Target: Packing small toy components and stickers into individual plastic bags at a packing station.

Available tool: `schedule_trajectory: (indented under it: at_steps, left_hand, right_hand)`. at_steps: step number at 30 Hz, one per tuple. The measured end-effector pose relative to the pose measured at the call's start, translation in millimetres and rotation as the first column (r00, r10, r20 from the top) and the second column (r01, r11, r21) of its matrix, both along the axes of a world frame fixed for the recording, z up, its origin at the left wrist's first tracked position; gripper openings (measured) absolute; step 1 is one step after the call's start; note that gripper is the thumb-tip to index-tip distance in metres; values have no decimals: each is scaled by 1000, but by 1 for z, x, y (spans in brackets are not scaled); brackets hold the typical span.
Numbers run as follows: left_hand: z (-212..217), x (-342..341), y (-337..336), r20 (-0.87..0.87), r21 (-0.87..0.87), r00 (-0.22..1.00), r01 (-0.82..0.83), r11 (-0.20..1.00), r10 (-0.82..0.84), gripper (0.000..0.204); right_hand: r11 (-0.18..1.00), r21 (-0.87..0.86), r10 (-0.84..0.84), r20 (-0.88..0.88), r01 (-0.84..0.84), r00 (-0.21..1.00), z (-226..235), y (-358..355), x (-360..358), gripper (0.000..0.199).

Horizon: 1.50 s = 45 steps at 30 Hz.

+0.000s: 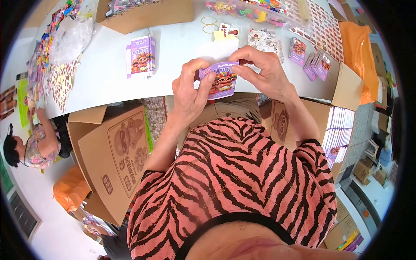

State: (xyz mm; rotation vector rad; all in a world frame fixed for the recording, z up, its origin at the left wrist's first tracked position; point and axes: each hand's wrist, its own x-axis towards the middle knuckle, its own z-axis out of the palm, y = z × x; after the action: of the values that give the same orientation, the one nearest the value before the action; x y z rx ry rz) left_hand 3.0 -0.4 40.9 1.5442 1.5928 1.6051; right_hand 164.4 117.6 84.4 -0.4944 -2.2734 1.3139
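Just above the table's near edge, a small purple carton with colourful cartoon figures is held between both hands. My left hand pinches its left side between thumb and fingers. At the upper right corner, my right hand grips the carton with thumb and index finger. A white piece, a flap or paper, stands out beyond its far edge; whether it is joined to the carton I cannot tell. The carton's inside is hidden. Beyond lie small printed cards and a pile of white printed packets.
A stack of purple cartons lies left on the white table; several small purple boxes lie right. An open cardboard box and clear bin stand behind. Large cartons flank me. Another person works at far left.
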Motion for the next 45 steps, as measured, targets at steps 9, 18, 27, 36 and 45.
schedule_trajectory:
  at_steps: [9, 18, 27, 36, 45]
  left_hand:
    - [-8, -2, -2, -44, -20, 999, -22, 1000, 21, 24]
    - [-6, 21, 5, -234, 30, 952, -197, 980, 198, 94]
    - [-17, 20, 11, -265, 52, 919, -289, 956, 292, 95]
    - [-12, 19, 14, -346, 129, 878, -303, 944, 329, 96]
    - [-16, 17, 8, -437, 84, 861, -249, 965, 260, 96]
  right_hand:
    - [999, -36, -19, 30, 20, 999, -8, -6, -1, 12]
    - [980, -116, -176, -107, 164, 978, -19, -25, -15, 15]
    - [940, -254, -302, -303, 229, 904, -18, -30, -22, 27]
    - [969, 246, -5, -113, 33, 994, -5, -6, -25, 27]
    - [946, -314, 99, 49, -78, 994, 13, 13, -18, 22]
